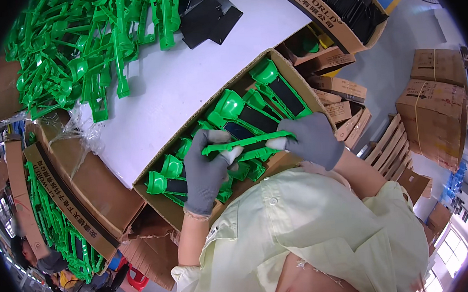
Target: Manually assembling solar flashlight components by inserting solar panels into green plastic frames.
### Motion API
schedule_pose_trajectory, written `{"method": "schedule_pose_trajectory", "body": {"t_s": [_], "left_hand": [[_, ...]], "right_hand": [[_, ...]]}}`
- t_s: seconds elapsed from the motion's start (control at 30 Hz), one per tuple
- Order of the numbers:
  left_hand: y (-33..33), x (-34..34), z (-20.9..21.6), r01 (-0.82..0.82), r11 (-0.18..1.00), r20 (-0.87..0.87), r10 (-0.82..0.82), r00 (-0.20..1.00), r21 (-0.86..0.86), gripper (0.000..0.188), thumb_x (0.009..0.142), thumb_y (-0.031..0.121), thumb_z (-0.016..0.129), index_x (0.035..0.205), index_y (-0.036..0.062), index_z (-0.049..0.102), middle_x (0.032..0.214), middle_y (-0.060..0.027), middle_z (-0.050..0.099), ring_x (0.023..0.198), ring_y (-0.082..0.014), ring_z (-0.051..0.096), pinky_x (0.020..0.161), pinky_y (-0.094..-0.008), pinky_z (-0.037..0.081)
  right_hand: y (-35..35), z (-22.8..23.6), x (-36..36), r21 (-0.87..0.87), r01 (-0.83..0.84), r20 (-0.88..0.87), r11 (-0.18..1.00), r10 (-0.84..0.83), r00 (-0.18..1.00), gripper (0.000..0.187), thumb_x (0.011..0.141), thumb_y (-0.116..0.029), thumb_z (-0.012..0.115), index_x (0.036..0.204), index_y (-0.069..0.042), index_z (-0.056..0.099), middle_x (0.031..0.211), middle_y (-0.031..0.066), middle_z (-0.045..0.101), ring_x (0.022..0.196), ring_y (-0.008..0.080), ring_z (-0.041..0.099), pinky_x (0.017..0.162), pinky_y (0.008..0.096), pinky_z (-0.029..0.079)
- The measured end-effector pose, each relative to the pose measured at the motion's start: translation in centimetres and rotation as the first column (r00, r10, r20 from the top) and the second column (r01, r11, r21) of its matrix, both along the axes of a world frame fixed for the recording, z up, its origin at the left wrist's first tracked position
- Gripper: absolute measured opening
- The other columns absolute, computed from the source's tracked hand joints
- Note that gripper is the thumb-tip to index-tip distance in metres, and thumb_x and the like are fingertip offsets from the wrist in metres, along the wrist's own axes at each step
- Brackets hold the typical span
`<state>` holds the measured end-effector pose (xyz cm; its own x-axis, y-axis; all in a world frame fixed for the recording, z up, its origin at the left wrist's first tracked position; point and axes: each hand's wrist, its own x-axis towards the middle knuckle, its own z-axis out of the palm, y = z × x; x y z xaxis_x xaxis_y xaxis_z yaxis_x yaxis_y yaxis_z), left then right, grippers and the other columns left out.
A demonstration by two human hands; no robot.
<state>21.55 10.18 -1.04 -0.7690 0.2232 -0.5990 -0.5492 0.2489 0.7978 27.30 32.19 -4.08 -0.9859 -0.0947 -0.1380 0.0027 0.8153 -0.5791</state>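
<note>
My left hand and my right hand, both in grey gloves with pale fingertips, hold a long, narrow green plastic part between them. Left fingers and thumb grip one end, right fingers the other. The part is seen edge-on, just above an open cardboard box. Inside the box lie several green plastic parts, each with a scoop-like cup at one end and a black strip along the body. The hands hide some of these.
A white tabletop carries a large heap of green parts and flat black sheets. A box of black pieces stands at the far right. Another box with green parts is at left. Stacked cartons and a wooden pallet stand right.
</note>
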Motion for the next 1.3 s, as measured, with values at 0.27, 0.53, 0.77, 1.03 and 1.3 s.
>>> {"method": "schedule_pose_trajectory", "body": {"t_s": [0.27, 0.53, 0.77, 1.03, 1.3], "left_hand": [[-2.7, -3.8, -1.2, 0.417, 0.786, -0.211, -0.551, 0.807, -0.456, 0.035, 0.072, 0.02, 0.076, 0.092, 0.0053, 0.052, 0.071, -0.0057, 0.06, 0.054, -0.017, 0.058, 0.047, -0.0289, 0.044], [-5.6, -11.3, 0.5, -0.226, 0.513, -0.511, -0.527, 0.679, -0.828, 0.044, 0.069, 0.031, 0.076, 0.105, 0.0116, 0.062, 0.093, -0.0081, 0.066, 0.084, -0.0271, 0.064, 0.073, -0.0381, 0.05], [-11.1, -17.2, -6.6, -0.506, 0.473, -0.661, -0.689, 0.298, -0.721, 0.038, 0.075, 0.014, 0.069, 0.111, 0.0117, 0.057, 0.114, -0.0148, 0.054, 0.101, -0.0373, 0.054, 0.079, -0.0446, 0.049], [-10.2, -15.6, 2.1, -0.398, 0.872, -0.586, 0.487, 0.647, 0.286, 0.021, 0.09, 0.008, 0.056, 0.107, -0.0048, 0.061, 0.093, -0.0137, 0.066, 0.076, -0.0216, 0.067, 0.062, -0.0274, 0.056], [-14.1, -13.8, 4.0, -0.327, 0.791, -0.487, 0.586, 0.648, 0.518, 0.029, 0.09, 0.002, 0.054, 0.118, -0.0068, 0.052, 0.112, -0.0212, 0.059, 0.091, -0.0254, 0.065, 0.068, -0.0257, 0.059]], "right_hand": [[2.9, 2.4, -13.7, 0.14, -0.171, -0.384, 0.975, 0.213, 0.898, 0.027, 0.08, -0.021, 0.065, 0.107, -0.019, 0.061, 0.089, 0.0033, 0.061, 0.069, 0.0204, 0.063, 0.062, 0.0311, 0.048], [1.7, -2.6, -22.6, 0.408, -0.435, -0.272, 0.803, 0.562, 0.781, 0.025, 0.072, -0.012, 0.066, 0.095, -0.016, 0.057, 0.098, 0.0039, 0.057, 0.082, 0.0261, 0.061, 0.07, 0.0386, 0.049], [0.8, -1.2, -21.8, 0.279, -0.407, -0.334, 0.87, 0.485, 0.808, 0.019, 0.075, -0.015, 0.066, 0.094, -0.014, 0.06, 0.084, 0.0031, 0.059, 0.076, 0.0262, 0.061, 0.066, 0.038, 0.048], [1.2, 2.3, -16.8, -0.186, -0.174, -0.448, 0.967, 0.074, 0.891, 0.016, 0.079, -0.017, 0.069, 0.091, -0.007, 0.066, 0.075, 0.0012, 0.056, 0.063, 0.0096, 0.052, 0.059, 0.0247, 0.043], [-0.4, 3.3, -13.5, -0.585, 0.064, -0.145, 0.808, -0.183, 0.972, 0.025, 0.087, -0.018, 0.062, 0.106, -0.004, 0.057, 0.071, 0.0006, 0.06, 0.056, 0.0014, 0.048, 0.05, 0.0162, 0.035]]}}
